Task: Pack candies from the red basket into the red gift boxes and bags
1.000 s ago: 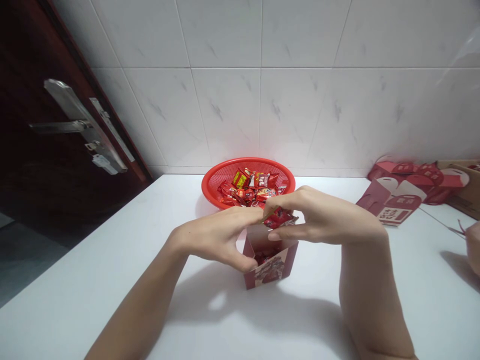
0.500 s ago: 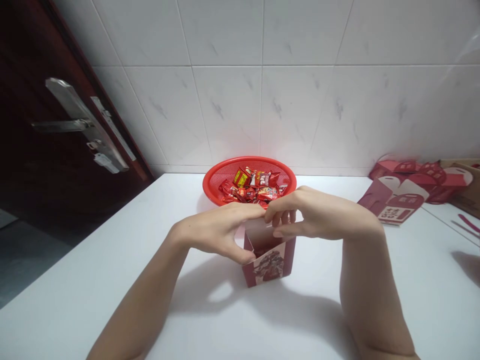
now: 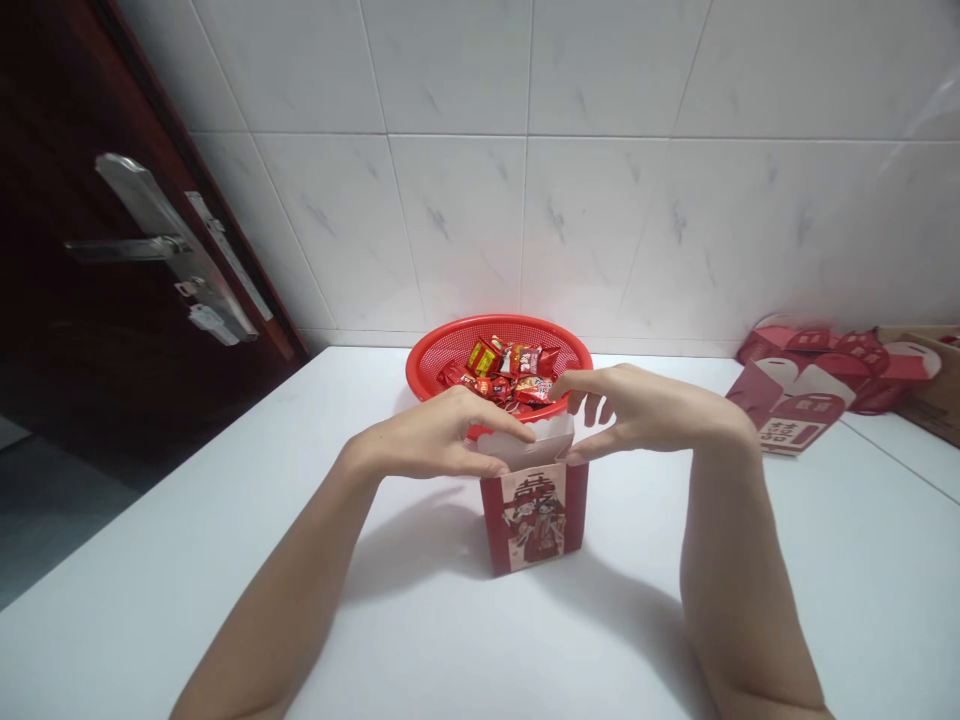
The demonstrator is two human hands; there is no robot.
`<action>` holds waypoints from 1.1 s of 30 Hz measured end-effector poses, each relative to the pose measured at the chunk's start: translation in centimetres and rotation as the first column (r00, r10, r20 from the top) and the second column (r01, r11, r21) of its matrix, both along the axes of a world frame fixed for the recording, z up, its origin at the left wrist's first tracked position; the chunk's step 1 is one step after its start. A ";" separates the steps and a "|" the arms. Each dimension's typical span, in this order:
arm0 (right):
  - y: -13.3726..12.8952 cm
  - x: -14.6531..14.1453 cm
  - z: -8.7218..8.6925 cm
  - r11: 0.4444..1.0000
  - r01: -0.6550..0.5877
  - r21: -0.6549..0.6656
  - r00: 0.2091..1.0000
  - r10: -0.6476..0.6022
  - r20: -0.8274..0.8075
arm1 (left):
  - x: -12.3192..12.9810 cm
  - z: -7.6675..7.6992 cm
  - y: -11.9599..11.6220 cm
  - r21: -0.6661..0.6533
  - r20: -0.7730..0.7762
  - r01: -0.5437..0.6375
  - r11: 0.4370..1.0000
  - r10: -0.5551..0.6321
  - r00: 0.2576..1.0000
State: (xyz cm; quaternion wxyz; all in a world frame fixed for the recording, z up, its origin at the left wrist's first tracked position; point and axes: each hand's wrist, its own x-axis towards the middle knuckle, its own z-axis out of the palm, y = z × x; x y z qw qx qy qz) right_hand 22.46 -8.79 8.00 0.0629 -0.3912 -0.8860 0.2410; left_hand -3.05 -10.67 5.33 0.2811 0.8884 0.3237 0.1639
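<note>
A dark red paper gift box with a printed picture on its front stands on the white table, its top open. My left hand grips its upper left side, the thumb at the front rim and the index finger reaching over the opening. My right hand is at the upper right corner. Its thumb touches the rim, while its other fingers are spread and curved above the back edge. Just behind the box is a red plastic basket holding several wrapped candies. The box's inside is mostly hidden.
At the right stands another open gift box. Behind it are several red boxes and a brown cardboard box. A tiled wall closes off the table's back; a dark door is at the left.
The front panel of the box has come up more upright and shows more of its picture. My right hand has shifted slightly right, its fingers more apart. My left hand has risen a little.
</note>
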 end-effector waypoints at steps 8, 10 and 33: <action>2.1 -2.2 -1.8 0.998 -0.068 0.002 0.995 0.067 0.070 | -0.6 0.5 0.1 0.001 -0.038 0.013 1.000 -0.013 0.999; 2.5 -2.3 -2.0 0.998 -0.054 -0.015 0.997 0.054 0.063 | -0.9 0.7 0.1 0.015 -0.061 -0.010 1.000 0.011 0.998; 3.0 -3.5 -2.7 0.999 0.012 -0.032 0.996 -0.009 0.086 | -0.8 -0.9 1.9 0.029 -0.123 -0.145 0.989 0.148 0.981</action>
